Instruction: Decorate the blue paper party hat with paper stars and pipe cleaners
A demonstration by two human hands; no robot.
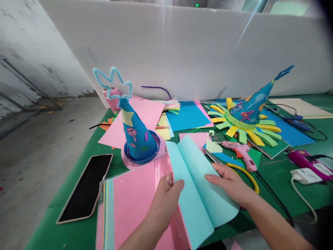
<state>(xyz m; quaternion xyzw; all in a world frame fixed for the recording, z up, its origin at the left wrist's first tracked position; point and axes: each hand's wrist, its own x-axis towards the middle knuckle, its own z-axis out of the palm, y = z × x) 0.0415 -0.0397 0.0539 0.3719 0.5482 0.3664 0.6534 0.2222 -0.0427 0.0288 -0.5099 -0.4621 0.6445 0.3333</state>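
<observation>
at the worktop's (281, 180) front edge our left hand (166, 199) pinches the light blue sheet (197, 187) above the pink paper pack (135, 198); our right hand (229, 184) presses flat on it, holding nothing. risk: uneven pull may crease the curled sheet or nudge the cone hat (137, 139) just behind.

Bright, even daylight fills the scene — strongest above the white wall (182, 52), where 1 pale streak of flare slants down at the top right. Shadows on the green table (52, 232) are soft and faint. The glossy pink paper pack (135, 198) carries a mild sheen beside the left hand (165, 203). The upper right corner goes dark, straight edges bow outward, and the floor (31, 156) at left looks slightly smeared.
</observation>
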